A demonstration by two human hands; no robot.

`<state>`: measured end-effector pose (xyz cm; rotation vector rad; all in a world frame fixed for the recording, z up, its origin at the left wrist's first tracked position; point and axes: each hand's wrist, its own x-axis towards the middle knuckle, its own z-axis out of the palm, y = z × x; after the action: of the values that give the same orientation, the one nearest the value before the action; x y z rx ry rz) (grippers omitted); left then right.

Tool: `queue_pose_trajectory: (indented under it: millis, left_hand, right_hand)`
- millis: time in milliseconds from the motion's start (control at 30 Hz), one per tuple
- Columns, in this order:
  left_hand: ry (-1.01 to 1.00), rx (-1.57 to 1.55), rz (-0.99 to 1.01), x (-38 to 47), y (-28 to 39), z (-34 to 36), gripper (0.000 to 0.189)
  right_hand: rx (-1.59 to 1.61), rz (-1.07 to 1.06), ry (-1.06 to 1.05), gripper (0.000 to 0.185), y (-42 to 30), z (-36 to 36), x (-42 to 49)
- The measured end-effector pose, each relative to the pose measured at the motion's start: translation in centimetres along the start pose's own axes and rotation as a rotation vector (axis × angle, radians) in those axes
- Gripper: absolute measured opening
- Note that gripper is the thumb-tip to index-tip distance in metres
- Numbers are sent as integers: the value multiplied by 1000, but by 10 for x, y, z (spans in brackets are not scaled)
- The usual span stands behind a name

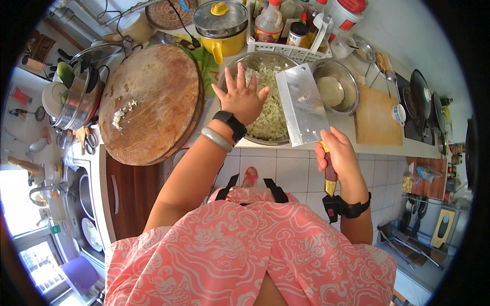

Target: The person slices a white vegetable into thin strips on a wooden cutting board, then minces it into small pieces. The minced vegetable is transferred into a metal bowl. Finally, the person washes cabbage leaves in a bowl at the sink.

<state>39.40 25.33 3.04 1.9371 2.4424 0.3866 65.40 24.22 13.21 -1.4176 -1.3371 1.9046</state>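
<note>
My right hand (pixel 337 153) grips the brown and brass handle of a broad cleaver (pixel 301 103). Its blade points away from me, over the right side of a large steel bowl (pixel 291 142), with a few white bits stuck near the heel. Finely chopped pale green vegetable (pixel 268 122) fills much of that bowl. Above the bowl's left part my left hand (pixel 243 97) is spread palm down, fingers apart and holding nothing; whether it touches the vegetable I cannot tell. To the left lies a thick round wooden chopping board (pixel 153 103), bearing a small heap of chopped bits (pixel 120 116).
A smaller steel bowl (pixel 354 103) with a pale round piece inside stands right of the cleaver, beside a rectangular cutting board (pixel 377 118) and a small cup (pixel 398 114). Behind are a yellow pot (pixel 226 44) and a white basket (pixel 268 46) of bottles. Stacked steel pots (pixel 78 107) stand left.
</note>
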Motion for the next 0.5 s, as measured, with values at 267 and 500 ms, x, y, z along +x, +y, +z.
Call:
queue_pose_trajectory:
  millis: [267, 500]
  left_hand:
    - [80, -317, 457, -41, 29, -37, 65]
    - [11, -185, 588, -57, 27, -23, 68]
  right_hand:
    - [68, -1, 51, 25, -1, 4, 11]
    - [104, -7, 97, 24, 8, 6, 24]
